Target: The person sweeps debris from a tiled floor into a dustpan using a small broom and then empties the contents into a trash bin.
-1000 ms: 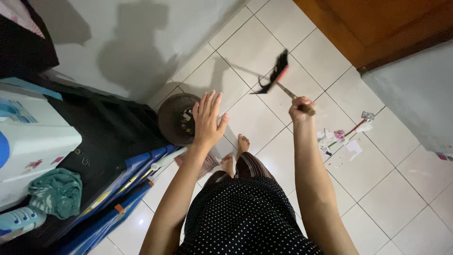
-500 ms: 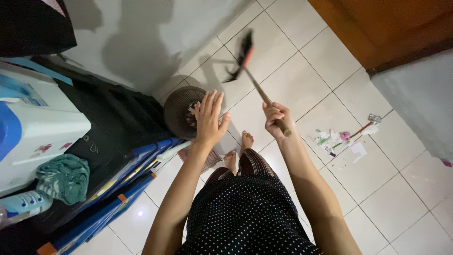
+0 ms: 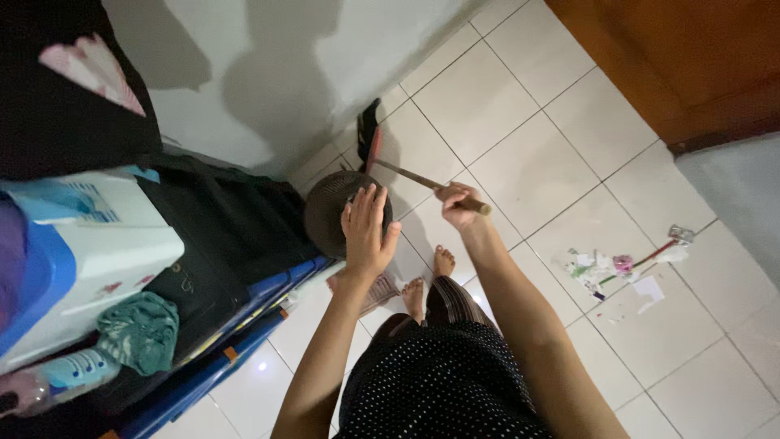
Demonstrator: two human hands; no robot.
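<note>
Scraps of litter (image 3: 621,272) lie on the white tiles (image 3: 520,106) — near a wooden door (image 3: 691,65). A green cloth (image 3: 140,329) rests on dark bags (image 3: 227,228) — beside a white box (image 3: 89,252).

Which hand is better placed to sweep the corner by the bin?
Probably the right hand: it grips the broom handle, bristles already near the wall. The left hand hovers open above the dark bin.

Your black dress (image 3: 443,382) dotted white, brown handle of the broom (image 3: 422,180) with its black-and-red head, dark brown round basket (image 3: 333,213), white floor tiles (image 3: 520,146) with grey joints, teal cloth (image 3: 140,332), blue frame (image 3: 236,341), white-and-blue box (image 3: 89,252), orange-brown wooden door (image 3: 674,65).
</note>
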